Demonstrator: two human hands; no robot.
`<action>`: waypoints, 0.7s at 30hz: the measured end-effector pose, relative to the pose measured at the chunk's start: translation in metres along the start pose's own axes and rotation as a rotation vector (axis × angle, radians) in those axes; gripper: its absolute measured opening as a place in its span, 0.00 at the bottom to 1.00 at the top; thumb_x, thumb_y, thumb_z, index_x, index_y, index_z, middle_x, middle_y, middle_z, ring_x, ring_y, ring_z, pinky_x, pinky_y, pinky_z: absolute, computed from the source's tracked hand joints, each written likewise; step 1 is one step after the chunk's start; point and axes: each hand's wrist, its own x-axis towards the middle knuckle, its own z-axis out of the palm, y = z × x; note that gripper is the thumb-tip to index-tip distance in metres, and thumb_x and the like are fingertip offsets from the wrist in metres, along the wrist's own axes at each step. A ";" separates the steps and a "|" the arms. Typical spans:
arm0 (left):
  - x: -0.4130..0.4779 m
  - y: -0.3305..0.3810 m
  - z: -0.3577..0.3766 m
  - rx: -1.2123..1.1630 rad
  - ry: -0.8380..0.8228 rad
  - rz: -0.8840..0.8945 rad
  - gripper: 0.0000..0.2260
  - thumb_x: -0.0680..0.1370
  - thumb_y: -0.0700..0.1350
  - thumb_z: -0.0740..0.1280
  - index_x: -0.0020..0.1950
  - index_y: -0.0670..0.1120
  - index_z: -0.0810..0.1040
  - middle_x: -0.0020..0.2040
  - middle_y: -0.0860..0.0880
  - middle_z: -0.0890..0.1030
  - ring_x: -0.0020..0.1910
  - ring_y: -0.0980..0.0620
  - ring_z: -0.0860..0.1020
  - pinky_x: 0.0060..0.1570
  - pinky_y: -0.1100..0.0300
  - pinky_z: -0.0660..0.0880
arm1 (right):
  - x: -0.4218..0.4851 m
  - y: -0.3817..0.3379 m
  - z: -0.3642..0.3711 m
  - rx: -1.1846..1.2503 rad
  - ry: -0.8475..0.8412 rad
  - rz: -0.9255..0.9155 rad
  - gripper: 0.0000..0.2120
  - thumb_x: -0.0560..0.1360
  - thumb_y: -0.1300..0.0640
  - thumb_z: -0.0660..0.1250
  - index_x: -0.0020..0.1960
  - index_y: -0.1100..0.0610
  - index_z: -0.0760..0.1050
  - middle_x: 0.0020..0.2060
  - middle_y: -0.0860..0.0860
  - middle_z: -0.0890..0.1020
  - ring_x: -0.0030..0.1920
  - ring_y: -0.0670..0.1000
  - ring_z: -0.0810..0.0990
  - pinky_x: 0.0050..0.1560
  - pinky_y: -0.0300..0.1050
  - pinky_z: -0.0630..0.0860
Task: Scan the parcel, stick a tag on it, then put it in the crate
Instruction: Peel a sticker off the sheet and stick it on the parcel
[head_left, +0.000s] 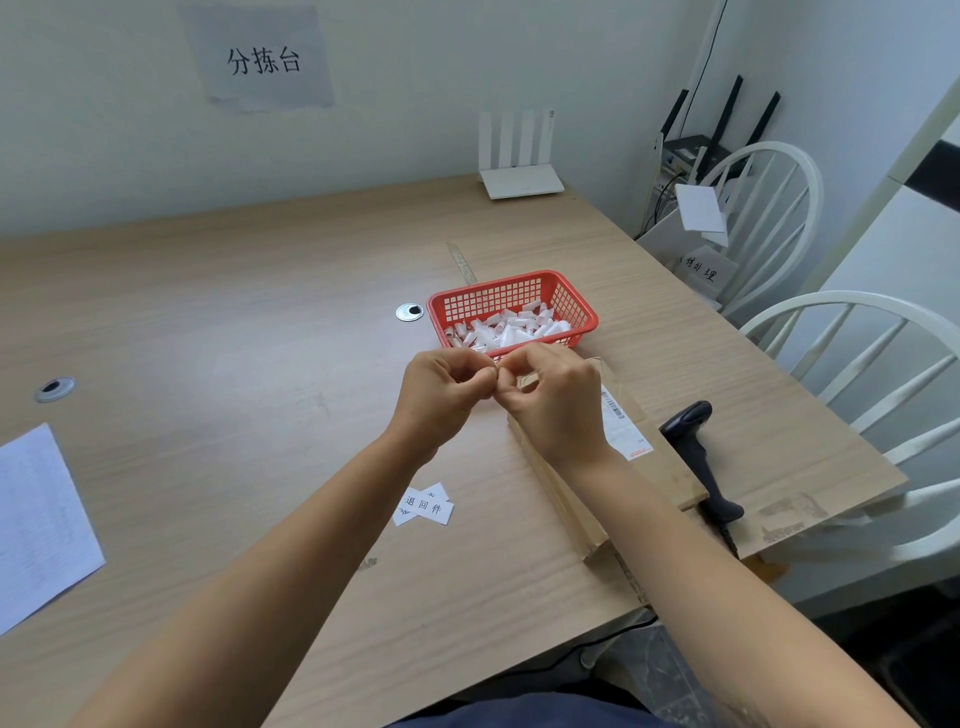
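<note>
**Two hands meet over the brown parcel**

The brown parcel (576, 483) lies flat on the bench (234, 322), under my right arm. It has a white label (621, 423) with a barcode on top. My left hand (444, 397) and my right hand (553, 402) come together just above the far end of the parcel. The grip of each hand is pressed together at the fingertips, thumb to finger. Something very small may be pinched there, but I cannot tell what.

Just past my hands sits a red basket (511, 306) full of little white rolls (506, 330). A black scanner (698, 457) lies beside the parcel, near the bench edge. Small paper tags (423, 504) with writing lie near my left arm. A white sheet (39, 525) lies far left.
</note>
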 end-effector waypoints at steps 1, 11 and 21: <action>0.000 -0.001 0.000 0.005 -0.005 0.000 0.12 0.72 0.33 0.65 0.34 0.46 0.80 0.35 0.42 0.80 0.38 0.45 0.78 0.43 0.53 0.76 | 0.000 0.001 0.001 0.014 -0.010 0.014 0.04 0.65 0.61 0.69 0.32 0.61 0.78 0.27 0.54 0.83 0.30 0.55 0.80 0.29 0.46 0.76; 0.006 -0.002 0.002 0.014 -0.048 0.015 0.13 0.73 0.33 0.65 0.34 0.48 0.80 0.34 0.47 0.81 0.37 0.50 0.79 0.43 0.59 0.77 | 0.006 0.010 -0.006 0.276 -0.086 0.381 0.04 0.71 0.63 0.68 0.37 0.59 0.78 0.29 0.43 0.78 0.30 0.40 0.75 0.35 0.25 0.70; 0.046 -0.029 0.018 0.054 0.076 -0.181 0.11 0.73 0.35 0.65 0.33 0.46 0.79 0.35 0.46 0.81 0.40 0.47 0.79 0.42 0.57 0.77 | 0.036 0.079 -0.017 0.512 0.128 0.867 0.08 0.75 0.63 0.64 0.38 0.55 0.74 0.37 0.53 0.79 0.34 0.48 0.77 0.29 0.36 0.76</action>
